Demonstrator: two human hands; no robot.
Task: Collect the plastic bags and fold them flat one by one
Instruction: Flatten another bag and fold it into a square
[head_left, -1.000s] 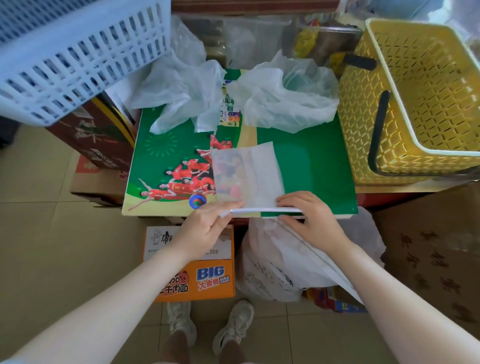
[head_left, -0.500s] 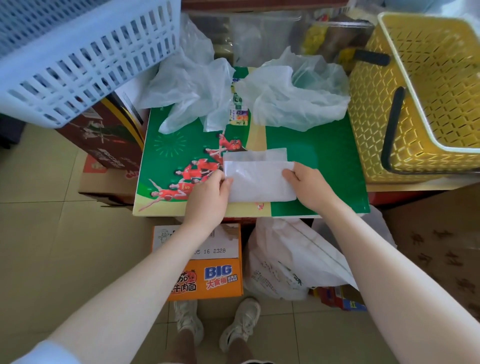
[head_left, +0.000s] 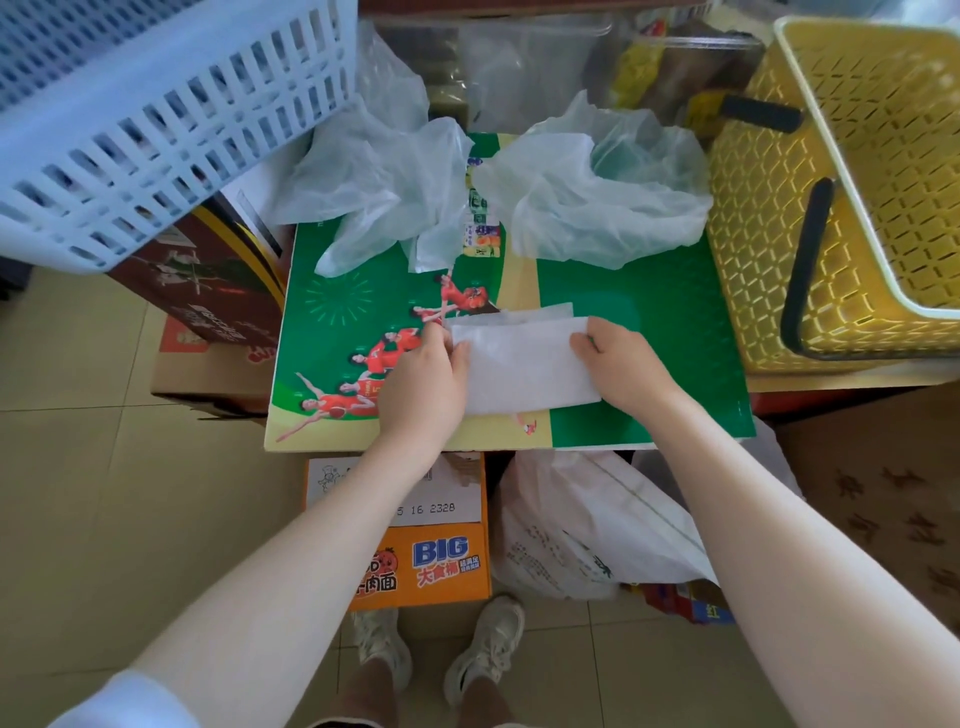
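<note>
Head view: the folded plastic bag (head_left: 524, 364) has just been doubled over, both hands' grip, left hand (head_left: 423, 384) and right hand (head_left: 615, 358), pinching its ends; two crumpled bags (head_left: 597, 202) wait far.

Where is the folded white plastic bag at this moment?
In the head view, the folded white bag lies on the green printed board, near its front edge, between the left hand and the right hand, which touch its two ends.

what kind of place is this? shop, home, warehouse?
Probably a small shop or its stockroom: a yellow shopping basket and blue basket flank a green carton used as a worktop, with an instant noodle box on the floor.
</note>
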